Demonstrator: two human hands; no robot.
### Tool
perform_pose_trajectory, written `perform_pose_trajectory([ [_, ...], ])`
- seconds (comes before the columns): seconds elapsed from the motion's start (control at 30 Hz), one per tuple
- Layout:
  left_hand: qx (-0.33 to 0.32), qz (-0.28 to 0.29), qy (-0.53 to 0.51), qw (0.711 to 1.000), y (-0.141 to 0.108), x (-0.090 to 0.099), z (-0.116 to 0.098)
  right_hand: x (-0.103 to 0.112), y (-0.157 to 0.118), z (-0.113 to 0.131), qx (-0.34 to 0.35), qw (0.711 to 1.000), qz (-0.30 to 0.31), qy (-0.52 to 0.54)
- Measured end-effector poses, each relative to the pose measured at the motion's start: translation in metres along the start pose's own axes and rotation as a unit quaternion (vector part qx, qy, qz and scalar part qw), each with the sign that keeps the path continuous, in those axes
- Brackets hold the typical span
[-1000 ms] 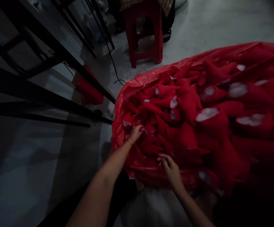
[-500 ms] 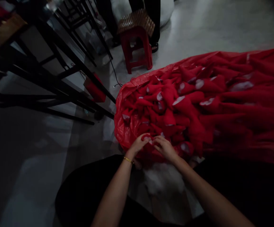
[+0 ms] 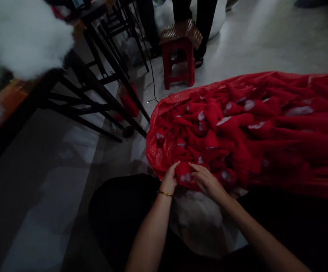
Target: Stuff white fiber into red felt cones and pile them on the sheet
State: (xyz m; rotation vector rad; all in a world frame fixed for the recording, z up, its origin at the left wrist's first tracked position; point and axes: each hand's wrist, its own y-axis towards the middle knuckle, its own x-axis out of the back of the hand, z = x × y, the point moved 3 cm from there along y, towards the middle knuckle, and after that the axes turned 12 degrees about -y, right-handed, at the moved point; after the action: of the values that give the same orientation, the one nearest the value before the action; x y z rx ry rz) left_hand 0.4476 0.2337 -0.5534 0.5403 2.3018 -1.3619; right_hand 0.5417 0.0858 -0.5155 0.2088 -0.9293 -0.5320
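A red cloth piece (image 3: 183,170) with white stuffing showing at its near end is between my two hands, at the near edge of a red plastic bag. My left hand (image 3: 170,179) grips its left side, thumb up along the cloth; a gold bangle circles that wrist. Against its right side lie the bent fingers of my right hand (image 3: 208,183). The bag (image 3: 156,151) is spread wide and holds a heap of similar pointed red cloth pieces (image 3: 234,132), several with white filling at their openings. White fluffy stuffing (image 3: 199,209) sits below my hands, between my legs.
Beyond the bag stands a red plastic stool (image 3: 178,62) with a woven-looking cover, beside a person's dark-clad legs (image 3: 205,26). Black metal table legs (image 3: 107,94) rise on the left. A large white stuffing mass (image 3: 30,37) fills the upper left. A thin cable (image 3: 153,81) trails across the floor.
The view has shifted, so the bag and stool appear further right, and white stuffing has come into view at upper left. The cloth piece between my hands now shows more red surface.
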Motion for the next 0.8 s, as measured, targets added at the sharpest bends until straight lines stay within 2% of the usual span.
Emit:
perform_pose_trajectory([
  [0.1, -0.043, 0.012, -0.05, 0.998, 0.006, -0.014, 0.004, 0.004, -0.01, 0.006, -0.069, 0.995, -0.048, -0.045],
  [0.13, -0.063, 0.022, -0.062, 0.996, 0.005, -0.018, 0.006, 0.001, -0.012, 0.009, -0.076, 0.995, -0.037, -0.052],
  [0.27, -0.101, 0.056, -0.061, 0.991, -0.006, -0.031, 0.015, -0.025, -0.02, 0.016, -0.076, 0.991, 0.081, -0.07],
  [0.33, -0.105, 0.06, -0.048, 0.992, -0.013, -0.034, 0.017, -0.033, -0.024, 0.017, -0.067, 0.991, 0.097, -0.055],
  [0.43, -0.106, 0.056, -0.039, 0.992, -0.017, -0.036, 0.015, -0.032, -0.032, 0.02, -0.075, 0.995, 0.056, -0.016],
  [0.53, -0.1, 0.052, -0.047, 0.993, -0.016, -0.036, 0.013, -0.029, -0.04, 0.019, -0.108, 0.994, 0.011, -0.024],
  [0.7, -0.106, 0.043, -0.035, 0.993, -0.018, -0.037, 0.019, -0.039, -0.043, 0.017, -0.056, 0.997, 0.024, -0.052],
  [0.8, -0.096, 0.059, -0.036, 0.993, -0.024, -0.042, 0.024, -0.038, -0.039, 0.014, -0.083, 0.996, 0.01, -0.039],
])
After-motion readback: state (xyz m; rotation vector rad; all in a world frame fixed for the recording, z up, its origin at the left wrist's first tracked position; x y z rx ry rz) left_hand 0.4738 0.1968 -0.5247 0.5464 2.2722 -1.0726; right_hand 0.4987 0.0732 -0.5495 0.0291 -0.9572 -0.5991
